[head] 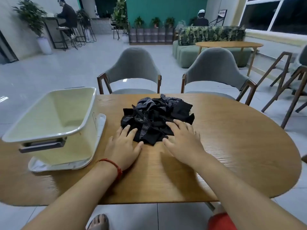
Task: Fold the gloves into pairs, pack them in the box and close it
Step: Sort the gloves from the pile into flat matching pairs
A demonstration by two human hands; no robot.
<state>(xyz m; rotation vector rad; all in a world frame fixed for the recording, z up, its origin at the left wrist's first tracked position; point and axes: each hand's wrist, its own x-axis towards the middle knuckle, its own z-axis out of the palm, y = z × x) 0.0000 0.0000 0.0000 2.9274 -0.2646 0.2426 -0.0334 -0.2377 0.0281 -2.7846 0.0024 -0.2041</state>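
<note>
A heap of black gloves point(157, 116) with grey dotted patches lies tangled in the middle of the wooden table point(232, 146). My left hand point(123, 146) rests flat at the heap's near left edge, fingers straight and touching the fabric. My right hand point(181, 138) lies flat at the near right edge, its fingertips on the gloves. A cream plastic box point(49, 117) stands open and empty at the left, sitting on its white lid point(66, 165). A dark handle shows on the box's near side.
Two grey chairs point(132, 70) point(216, 70) stand at the table's far side. More wooden chair legs point(282, 83) are at the right. Bare tabletop lies in front of and to the right of my hands. People sit far back in the room.
</note>
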